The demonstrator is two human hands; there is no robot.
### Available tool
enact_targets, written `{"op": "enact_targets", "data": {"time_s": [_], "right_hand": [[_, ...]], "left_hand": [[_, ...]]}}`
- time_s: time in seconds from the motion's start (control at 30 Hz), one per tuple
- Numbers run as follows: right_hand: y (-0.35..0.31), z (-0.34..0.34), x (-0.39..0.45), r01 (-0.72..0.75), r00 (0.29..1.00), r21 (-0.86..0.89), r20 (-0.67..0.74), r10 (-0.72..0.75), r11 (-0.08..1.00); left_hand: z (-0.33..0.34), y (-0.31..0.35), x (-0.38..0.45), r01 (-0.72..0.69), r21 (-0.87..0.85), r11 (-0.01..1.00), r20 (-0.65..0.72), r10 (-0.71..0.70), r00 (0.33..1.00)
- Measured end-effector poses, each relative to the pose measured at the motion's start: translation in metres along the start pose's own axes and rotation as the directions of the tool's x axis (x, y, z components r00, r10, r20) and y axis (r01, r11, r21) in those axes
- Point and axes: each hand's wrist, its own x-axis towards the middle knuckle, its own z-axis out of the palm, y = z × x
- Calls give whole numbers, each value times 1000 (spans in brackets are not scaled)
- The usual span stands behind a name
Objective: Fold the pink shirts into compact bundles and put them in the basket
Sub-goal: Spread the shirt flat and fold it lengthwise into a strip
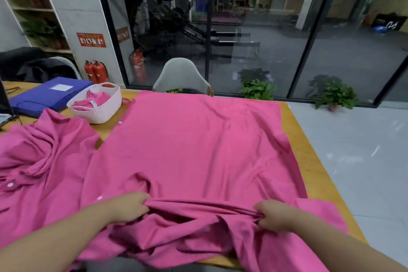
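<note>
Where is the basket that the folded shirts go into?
The white basket stands on the far left of the wooden table in the head view, right beside a blue folder and just left of the spread pink shirt.

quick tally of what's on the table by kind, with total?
Pink shirts: 3 (spread shirt gripped by both hands, crumpled shirt at left, folded shirt in the basket)
Baskets: 1 (white basket)
Blue folders: 1 (blue folder)
Total: 5

Office, file box (47,95), gym behind glass (254,35)
</note>
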Motion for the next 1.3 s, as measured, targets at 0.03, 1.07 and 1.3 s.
{"op": "enact_targets", "data": {"time_s": [0.03, 1.07, 1.3], "right_hand": [[6, 2, 3, -9, 999, 88, -47, 14, 996], [61, 27, -37, -256, 962, -112, -128, 242, 960], [61, -14, -52, -348, 923, -140, -224, 312, 927]], "left_hand": [[4, -6, -5, -17, -149, 989, -104, 2, 995], [-40, -27, -36, 54, 562, 825, -105, 6, 994], [-60, -34, -39, 81, 407, 910, -248, 25, 968]]}}
